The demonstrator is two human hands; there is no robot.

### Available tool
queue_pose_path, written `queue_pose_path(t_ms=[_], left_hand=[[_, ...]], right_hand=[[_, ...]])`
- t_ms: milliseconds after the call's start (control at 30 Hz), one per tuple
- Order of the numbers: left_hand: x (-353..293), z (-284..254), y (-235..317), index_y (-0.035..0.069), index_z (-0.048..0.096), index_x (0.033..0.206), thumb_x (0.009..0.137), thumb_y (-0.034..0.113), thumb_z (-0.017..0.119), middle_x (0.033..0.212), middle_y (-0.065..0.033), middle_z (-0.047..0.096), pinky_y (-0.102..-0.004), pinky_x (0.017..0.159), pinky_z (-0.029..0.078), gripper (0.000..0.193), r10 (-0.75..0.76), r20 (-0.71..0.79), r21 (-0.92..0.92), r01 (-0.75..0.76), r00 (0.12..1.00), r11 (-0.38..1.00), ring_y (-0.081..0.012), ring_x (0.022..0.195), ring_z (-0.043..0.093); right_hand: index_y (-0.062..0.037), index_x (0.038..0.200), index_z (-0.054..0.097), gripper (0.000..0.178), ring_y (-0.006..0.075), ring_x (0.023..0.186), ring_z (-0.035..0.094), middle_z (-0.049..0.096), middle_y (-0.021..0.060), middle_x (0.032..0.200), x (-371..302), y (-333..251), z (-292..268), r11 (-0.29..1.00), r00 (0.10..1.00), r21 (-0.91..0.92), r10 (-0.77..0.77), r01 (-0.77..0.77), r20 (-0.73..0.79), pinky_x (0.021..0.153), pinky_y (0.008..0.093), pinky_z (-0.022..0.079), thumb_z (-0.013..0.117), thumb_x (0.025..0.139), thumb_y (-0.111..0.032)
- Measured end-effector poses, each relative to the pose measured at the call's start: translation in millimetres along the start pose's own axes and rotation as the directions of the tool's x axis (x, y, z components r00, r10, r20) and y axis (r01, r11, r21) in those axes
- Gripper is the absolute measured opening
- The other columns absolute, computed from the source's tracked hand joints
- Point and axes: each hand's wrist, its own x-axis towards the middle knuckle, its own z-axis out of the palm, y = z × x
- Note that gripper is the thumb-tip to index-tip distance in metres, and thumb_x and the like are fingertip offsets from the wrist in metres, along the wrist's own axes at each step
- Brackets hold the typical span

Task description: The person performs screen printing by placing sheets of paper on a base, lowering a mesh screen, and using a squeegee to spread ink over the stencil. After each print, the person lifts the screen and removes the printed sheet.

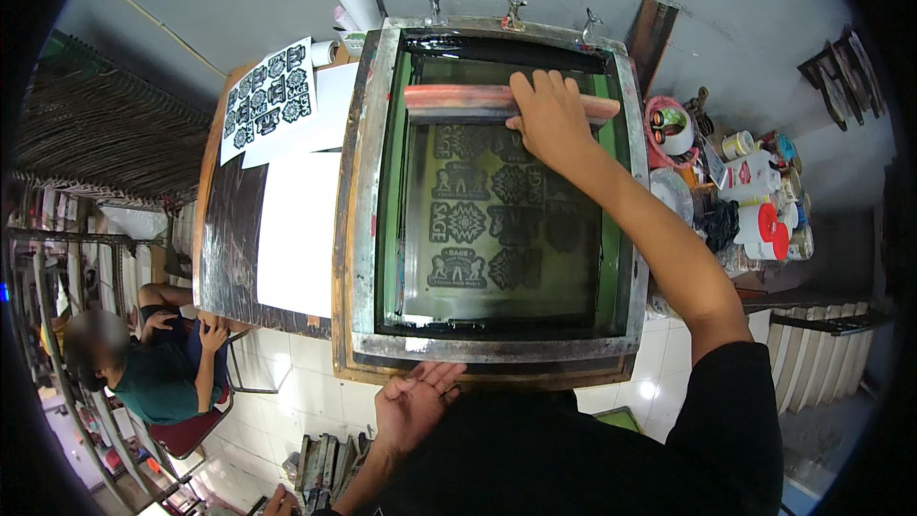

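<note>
My right hand [552, 119] is closed over the wooden handle of a long squeegee [458, 100], which lies across the far part of a screen-printing frame [497, 352]. Dark ink lines the frame's inner edges. Through the greenish mesh [573, 291], rows of dark printed designs show. At the frame's near edge is my left hand [418, 406], its fingers stretched out against the rim and holding nothing. Several metal clamps [514, 12] stand along the far side of the frame.
Left of the frame, a white sheet [298, 229] and a printed sheet [272, 100] lie on a dark board. Tubs and bottles [755, 177] crowd the right side. A seated person [167, 377] is at the left; another hand [282, 502] shows at the lower edge.
</note>
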Motion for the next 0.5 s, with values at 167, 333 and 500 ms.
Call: queue_pose_path(t_ms=[167,333,500], left_hand=[[1,2,-4,0.000,0.057,0.121,0.076,0.024,0.058,0.139,-0.0195,0.055,-0.0458,0.110,0.030,0.051,0.035,-0.022,-0.025,-0.035,0.999,0.999,-0.0350,0.136,0.046],[1,13,-4,0.000,0.058,0.120,0.077,0.024,0.057,0.137,-0.0197,0.057,-0.0452,0.109,0.031,0.050,0.051,-0.087,-0.019,-0.053,0.995,0.998,-0.0356,0.133,0.049],[1,13,-5,0.005,0.064,0.115,0.075,0.027,0.063,0.131,-0.0149,0.062,-0.0456,0.106,0.034,0.046,0.060,-0.083,0.022,-0.058,0.995,0.998,-0.0311,0.129,0.052]], right_hand=[[-0.0069,0.112,0.056,0.052,0.0320,0.099,0.060,0.062,0.0135,0.099,45,33,19,0.999,1.000,-0.044,0.003,-0.003,0.005,0.080,0.0444,0.043,0.084,0.072,-0.024],[-0.0036,0.128,0.054,0.063,0.0350,0.110,0.060,0.065,0.0194,0.113,75,54,25,1.000,0.994,-0.006,0.026,-0.026,0.105,0.090,0.0468,0.044,0.082,0.077,-0.029],[-0.0037,0.127,0.054,0.052,0.0385,0.117,0.058,0.064,0.0204,0.119,95,67,9,0.978,0.943,0.165,0.067,-0.126,0.325,0.097,0.0500,0.043,0.073,0.087,-0.031]])
